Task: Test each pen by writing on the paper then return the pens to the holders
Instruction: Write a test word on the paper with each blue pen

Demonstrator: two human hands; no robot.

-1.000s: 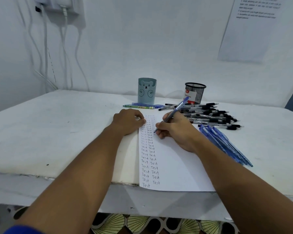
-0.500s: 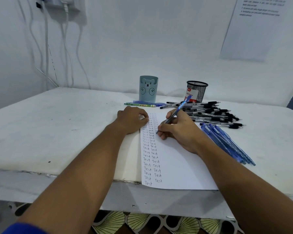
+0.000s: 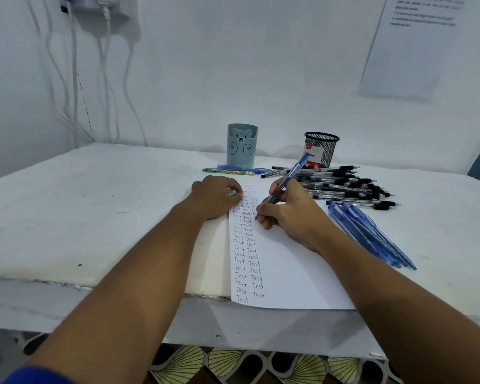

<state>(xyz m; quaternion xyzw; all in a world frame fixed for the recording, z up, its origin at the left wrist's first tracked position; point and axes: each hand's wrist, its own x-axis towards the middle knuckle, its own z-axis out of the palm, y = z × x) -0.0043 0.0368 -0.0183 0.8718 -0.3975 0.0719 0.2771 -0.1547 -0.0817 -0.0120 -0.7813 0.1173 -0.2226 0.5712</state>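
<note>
A white sheet of paper (image 3: 291, 275) lies on the table with columns of the word "Test" down its left side. My right hand (image 3: 290, 210) grips a blue pen (image 3: 286, 180) with its tip on the paper beside the second column. My left hand (image 3: 215, 196) rests with curled fingers on the paper's top left corner and holds nothing. A pile of black pens (image 3: 344, 187) lies right of my right hand, and a row of blue pens (image 3: 369, 234) lies nearer. At the back stand a grey-blue bear holder (image 3: 241, 146) and a black mesh holder (image 3: 320, 149).
A green pen and a blue pen (image 3: 233, 171) lie in front of the bear holder. The white table (image 3: 67, 212) ends at a front edge close to me. White cables (image 3: 103, 79) hang down the wall at the back left. A printed sheet (image 3: 410, 45) hangs on the wall at right.
My right hand has shifted slightly while the pen writes on the paper. My left hand stays on the sheet's corner.
</note>
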